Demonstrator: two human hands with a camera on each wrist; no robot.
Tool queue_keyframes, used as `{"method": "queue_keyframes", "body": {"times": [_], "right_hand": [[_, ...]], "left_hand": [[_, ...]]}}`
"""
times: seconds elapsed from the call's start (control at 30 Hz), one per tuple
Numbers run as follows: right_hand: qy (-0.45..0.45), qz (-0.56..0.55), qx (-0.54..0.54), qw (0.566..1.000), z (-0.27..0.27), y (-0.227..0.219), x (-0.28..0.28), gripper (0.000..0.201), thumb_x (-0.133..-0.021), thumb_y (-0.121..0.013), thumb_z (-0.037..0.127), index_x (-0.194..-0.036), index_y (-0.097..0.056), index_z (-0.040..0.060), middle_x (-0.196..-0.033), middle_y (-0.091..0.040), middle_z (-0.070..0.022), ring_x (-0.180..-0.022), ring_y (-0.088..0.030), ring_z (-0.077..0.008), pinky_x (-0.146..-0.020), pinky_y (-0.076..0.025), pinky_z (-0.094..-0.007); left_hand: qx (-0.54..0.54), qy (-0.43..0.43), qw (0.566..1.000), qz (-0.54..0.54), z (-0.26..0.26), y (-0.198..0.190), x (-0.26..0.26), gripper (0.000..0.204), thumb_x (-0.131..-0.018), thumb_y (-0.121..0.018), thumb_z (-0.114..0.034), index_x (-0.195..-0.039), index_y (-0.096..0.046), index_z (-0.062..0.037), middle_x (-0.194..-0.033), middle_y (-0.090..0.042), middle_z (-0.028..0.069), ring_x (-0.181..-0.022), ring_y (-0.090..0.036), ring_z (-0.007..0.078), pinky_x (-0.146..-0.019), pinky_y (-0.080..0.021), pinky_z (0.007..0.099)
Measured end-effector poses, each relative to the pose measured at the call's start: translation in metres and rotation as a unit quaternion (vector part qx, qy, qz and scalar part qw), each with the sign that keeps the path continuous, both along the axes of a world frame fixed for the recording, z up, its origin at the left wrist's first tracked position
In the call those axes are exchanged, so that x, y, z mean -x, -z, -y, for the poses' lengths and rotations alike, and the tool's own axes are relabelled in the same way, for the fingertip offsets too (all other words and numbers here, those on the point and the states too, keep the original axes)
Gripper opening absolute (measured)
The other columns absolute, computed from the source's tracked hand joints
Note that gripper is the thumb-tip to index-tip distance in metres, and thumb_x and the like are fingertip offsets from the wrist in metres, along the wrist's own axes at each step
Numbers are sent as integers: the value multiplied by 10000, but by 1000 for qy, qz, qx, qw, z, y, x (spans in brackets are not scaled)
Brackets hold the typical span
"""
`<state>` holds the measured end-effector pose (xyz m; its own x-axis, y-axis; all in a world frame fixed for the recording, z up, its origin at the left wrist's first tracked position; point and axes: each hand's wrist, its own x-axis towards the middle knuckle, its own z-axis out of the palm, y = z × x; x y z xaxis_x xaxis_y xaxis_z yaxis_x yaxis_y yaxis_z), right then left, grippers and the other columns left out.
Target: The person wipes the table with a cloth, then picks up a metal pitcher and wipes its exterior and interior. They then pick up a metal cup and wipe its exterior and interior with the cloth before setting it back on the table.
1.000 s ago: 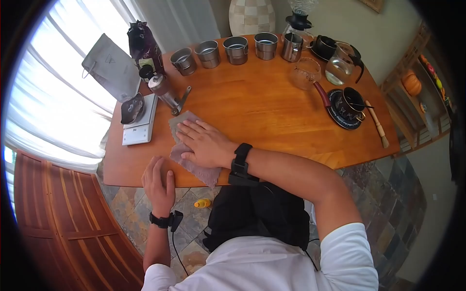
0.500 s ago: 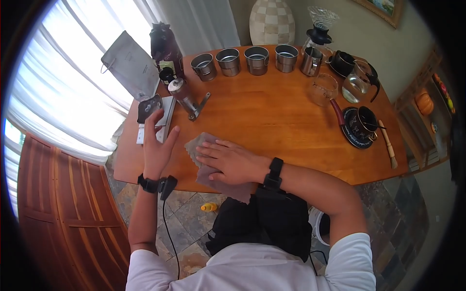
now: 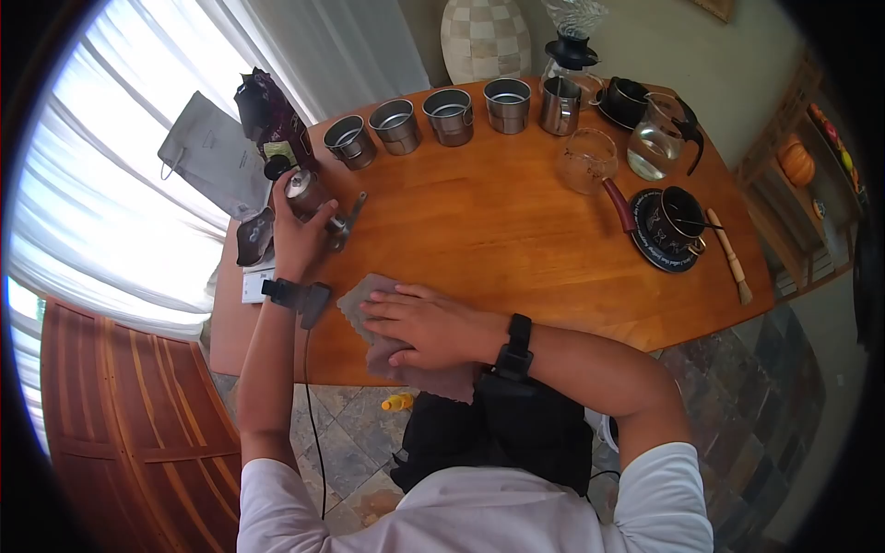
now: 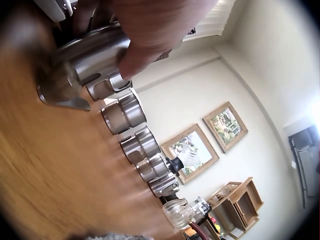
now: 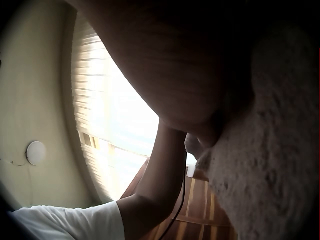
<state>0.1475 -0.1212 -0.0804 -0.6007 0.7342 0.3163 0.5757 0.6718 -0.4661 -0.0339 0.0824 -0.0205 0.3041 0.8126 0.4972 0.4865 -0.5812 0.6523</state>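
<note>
My left hand (image 3: 300,240) reaches to the far left of the wooden table and grips a steel hand coffee grinder (image 3: 300,187), thumb on one side and fingers on the other. In the left wrist view the thumb lies along the grinder's metal body (image 4: 97,52), with its flat crank handle (image 4: 75,102) close to the tabletop. My right hand (image 3: 433,327) rests flat, fingers extended, on a crumpled grey-brown cloth (image 3: 355,297) near the front edge. That cloth fills the right side of the right wrist view (image 5: 280,145).
A white scale (image 3: 256,284) with a dark dish (image 3: 255,238) stands beside the left hand, before a grey bag (image 3: 217,157) and dark bag (image 3: 272,115). Several steel cups (image 3: 449,118) line the back. Glass server (image 3: 653,152), pan-like pot (image 3: 590,161), black cup (image 3: 678,217) and brush (image 3: 733,263) stand right.
The left hand has moved from the table's front edge forward to the grinder and taken hold of it. The right hand stays flat on the cloth, which has shifted slightly in the head view.
</note>
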Motion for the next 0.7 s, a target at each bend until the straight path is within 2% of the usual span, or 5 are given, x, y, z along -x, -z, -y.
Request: {"method": "queue_keyframes", "body": {"times": [0.13,0.37,0.43,0.7], "right_hand": [[14,-30,-37,999,-2,13,4,586,-906,-678,411,-1371,-612,61,-1570,-462,-131,-1518,-336,-275,-1248,-241,-460],[14,-27,-42,999,-3,15,5,575,-911,-666,423,-1357,-624,63,-1568,-464,-135,-1518,-338,-276,-1249,-237,-458],[14,-25,-42,999,-4,15,5,576,-911,-669,424,-1357,-624,63,-1568,-464,-135,-1518,-337,-276,-1248,-239,-461],[11,-29,-34,999,-4,14,5,581,-906,-681,424,-1367,-619,77,-1575,-455,-133,-1520,-333,-279,-1241,-248,-482]], "left_hand": [[-5,5,999,-33,13,-13,-4,765,-825,-840,-146,-1457,-410,-125,-1180,-687,177,-1032,-708,283,-874,-560,388],[-2,-9,1000,-19,2,-6,10,794,-825,-845,-160,-1472,-388,-103,-1190,-686,192,-1086,-702,305,-914,-553,395],[7,-47,998,-34,2,-7,11,826,-835,-840,-163,-1499,-353,-94,-1234,-663,214,-1134,-685,321,-945,-545,405],[0,-25,1000,-3,-1,5,16,873,-862,-810,-146,-1551,-278,-87,-1360,-577,247,-1198,-647,333,-959,-542,409]]}}
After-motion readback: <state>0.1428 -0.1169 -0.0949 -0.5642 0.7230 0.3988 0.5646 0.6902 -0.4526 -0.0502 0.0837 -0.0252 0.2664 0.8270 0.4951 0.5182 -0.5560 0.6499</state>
